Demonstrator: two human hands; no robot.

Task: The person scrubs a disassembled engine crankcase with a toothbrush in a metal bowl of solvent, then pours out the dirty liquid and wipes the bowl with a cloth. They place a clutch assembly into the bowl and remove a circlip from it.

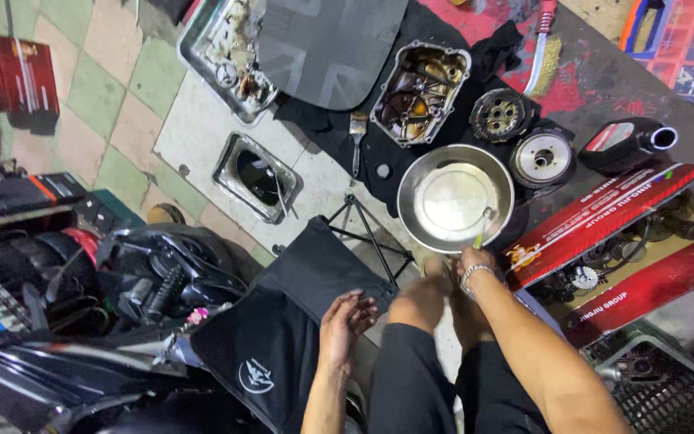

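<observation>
My right hand, a bracelet on its wrist, grips a thin green-handled tool whose tip dips into a round steel bowl on the floor in front of me. My left hand rests with loose, spread fingers on the black fabric seat of a small folding stool. My knees in dark trousers sit between both arms.
An engine cover, clutch parts, a black oil bottle and a brush lie beyond the bowl. A red cardboard box of parts sits right. Metal trays lie left; a motorcycle fills the lower left.
</observation>
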